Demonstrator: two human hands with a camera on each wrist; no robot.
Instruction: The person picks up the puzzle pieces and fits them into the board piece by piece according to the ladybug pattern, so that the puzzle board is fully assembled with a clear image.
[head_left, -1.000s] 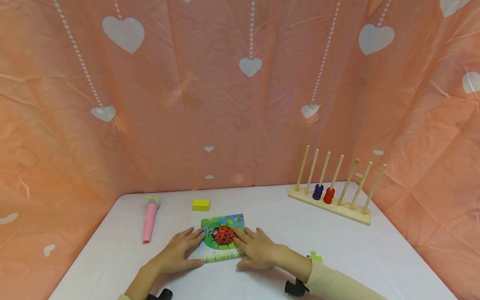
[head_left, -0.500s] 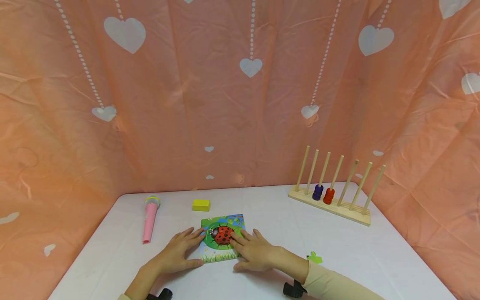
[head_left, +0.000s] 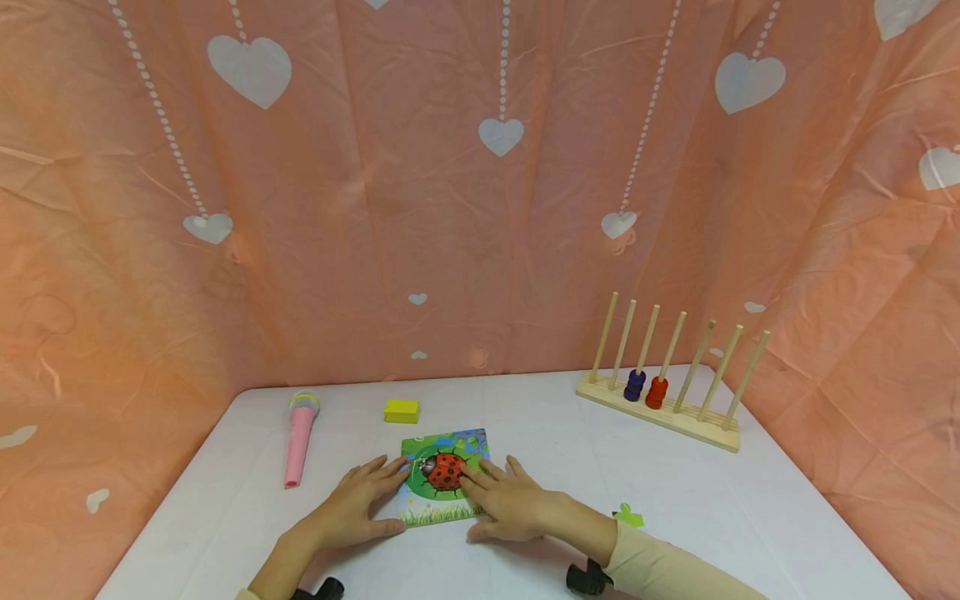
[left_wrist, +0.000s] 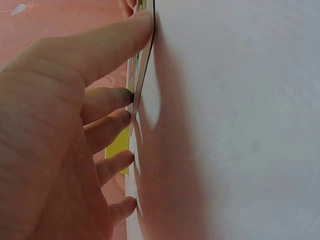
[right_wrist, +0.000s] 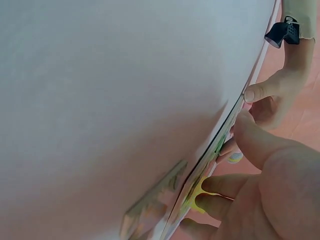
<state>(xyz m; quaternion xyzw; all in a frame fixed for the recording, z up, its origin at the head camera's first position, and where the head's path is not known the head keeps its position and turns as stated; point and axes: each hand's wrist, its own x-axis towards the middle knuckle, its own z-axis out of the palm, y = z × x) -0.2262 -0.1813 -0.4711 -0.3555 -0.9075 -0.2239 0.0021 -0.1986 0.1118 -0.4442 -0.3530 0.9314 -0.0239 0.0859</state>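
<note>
A square wooden ladybug puzzle (head_left: pixel 442 500) lies flat on the white table, its red ladybug on a green ground with grass along the near edge. My left hand (head_left: pixel 360 504) rests at its left side, fingertips on the upper left part and thumb by the near left corner. From the right, my right hand (head_left: pixel 513 500) lays spread, fairly straight fingers over the ladybug's right end, covering part of the picture. Its thumb sits on the table side, below the near edge. In the right wrist view, a loose flat piece (right_wrist: pixel 150 207) shows beside the board, close to that hand.
A yellow block (head_left: pixel 402 411) stands behind the puzzle, and a pink toy microphone (head_left: pixel 299 442) lies at the left. Back right is a wooden peg rack (head_left: pixel 660 412) with purple and red beads. A small bright green piece (head_left: pixel 628 516) lies beyond the right forearm.
My right hand has slid slightly left over the puzzle, and the ladybug's right end has shifted in with it. My left hand stays in place.
</note>
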